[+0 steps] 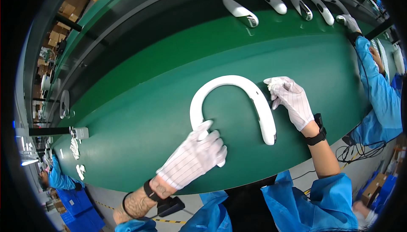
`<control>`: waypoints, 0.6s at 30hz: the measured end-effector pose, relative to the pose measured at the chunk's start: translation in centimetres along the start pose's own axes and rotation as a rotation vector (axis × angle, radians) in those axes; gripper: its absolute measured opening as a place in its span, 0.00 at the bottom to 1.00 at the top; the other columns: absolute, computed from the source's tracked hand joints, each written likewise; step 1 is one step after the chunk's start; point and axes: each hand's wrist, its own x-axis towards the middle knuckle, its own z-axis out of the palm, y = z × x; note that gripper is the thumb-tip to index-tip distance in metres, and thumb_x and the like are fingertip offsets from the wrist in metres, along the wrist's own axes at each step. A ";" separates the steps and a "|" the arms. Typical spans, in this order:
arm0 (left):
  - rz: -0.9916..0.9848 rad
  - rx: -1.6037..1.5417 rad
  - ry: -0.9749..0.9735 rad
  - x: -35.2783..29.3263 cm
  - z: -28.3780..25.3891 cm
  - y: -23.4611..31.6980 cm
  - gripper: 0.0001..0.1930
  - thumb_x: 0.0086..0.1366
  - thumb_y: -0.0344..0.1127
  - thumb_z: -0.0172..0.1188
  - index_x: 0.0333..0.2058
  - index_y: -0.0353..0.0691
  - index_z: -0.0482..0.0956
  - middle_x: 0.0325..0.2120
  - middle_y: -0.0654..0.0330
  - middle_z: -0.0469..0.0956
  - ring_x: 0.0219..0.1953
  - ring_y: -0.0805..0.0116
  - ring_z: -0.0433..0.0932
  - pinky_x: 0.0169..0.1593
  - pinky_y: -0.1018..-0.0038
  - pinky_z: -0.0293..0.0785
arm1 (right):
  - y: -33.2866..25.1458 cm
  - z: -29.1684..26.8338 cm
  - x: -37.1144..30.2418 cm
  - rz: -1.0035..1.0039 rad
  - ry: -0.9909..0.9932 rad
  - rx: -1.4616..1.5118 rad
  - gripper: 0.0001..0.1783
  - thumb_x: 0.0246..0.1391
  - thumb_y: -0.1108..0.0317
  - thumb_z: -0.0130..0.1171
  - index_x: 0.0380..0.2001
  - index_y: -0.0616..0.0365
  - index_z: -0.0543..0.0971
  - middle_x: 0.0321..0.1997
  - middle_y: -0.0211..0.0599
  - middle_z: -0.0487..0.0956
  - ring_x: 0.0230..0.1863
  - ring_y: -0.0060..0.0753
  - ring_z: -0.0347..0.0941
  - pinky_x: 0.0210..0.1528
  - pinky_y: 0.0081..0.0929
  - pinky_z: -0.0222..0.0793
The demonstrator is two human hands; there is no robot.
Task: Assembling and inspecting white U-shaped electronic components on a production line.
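A white U-shaped neckband device (232, 80) lies on the green worktable, its curve away from me and its two ends toward me. My left hand (195, 153), in a white striped glove, closes around the device's left arm near the end. The tip shows just below the fingers. My right hand (292, 100), gloved the same way, is beside the upper right of the curve. Its fingers pinch a small crumpled white cloth (274, 81), apart from the device.
More white neckband devices (237, 9) stand on the raised green shelf (182, 50) at the back. At right, a co-worker's blue sleeve (377, 88) reaches toward that shelf. White cloths (75, 148) and a small grey box (79, 133) sit at far left, with another person (61, 177) beyond.
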 end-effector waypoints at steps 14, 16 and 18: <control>-0.344 -1.047 1.109 4.7 -0.9 0.1 0.18 0.54 0.18 0.67 0.42 0.40 0.74 0.29 0.55 0.79 0.25 0.61 0.81 0.31 0.66 0.80 | -0.1 -0.5 1.3 -0.244 0.196 0.021 0.17 0.66 0.70 0.66 0.53 0.69 0.76 0.45 0.43 0.85 0.39 0.27 0.82 0.43 0.24 0.80; -0.424 -1.013 1.224 4.4 -0.2 -0.4 0.20 0.56 0.17 0.65 0.45 0.38 0.70 0.29 0.54 0.77 0.22 0.60 0.80 0.30 0.66 0.81 | 0.4 1.3 1.6 -0.263 0.059 -0.181 0.13 0.63 0.69 0.69 0.48 0.63 0.81 0.44 0.39 0.86 0.40 0.28 0.82 0.42 0.25 0.80; -0.510 -1.069 1.274 4.0 0.9 -0.9 0.24 0.62 0.23 0.69 0.50 0.42 0.64 0.31 0.60 0.70 0.23 0.66 0.74 0.27 0.65 0.77 | 0.9 3.2 2.7 -0.292 -0.008 -0.376 0.11 0.62 0.69 0.71 0.45 0.59 0.83 0.43 0.37 0.86 0.39 0.29 0.83 0.42 0.25 0.81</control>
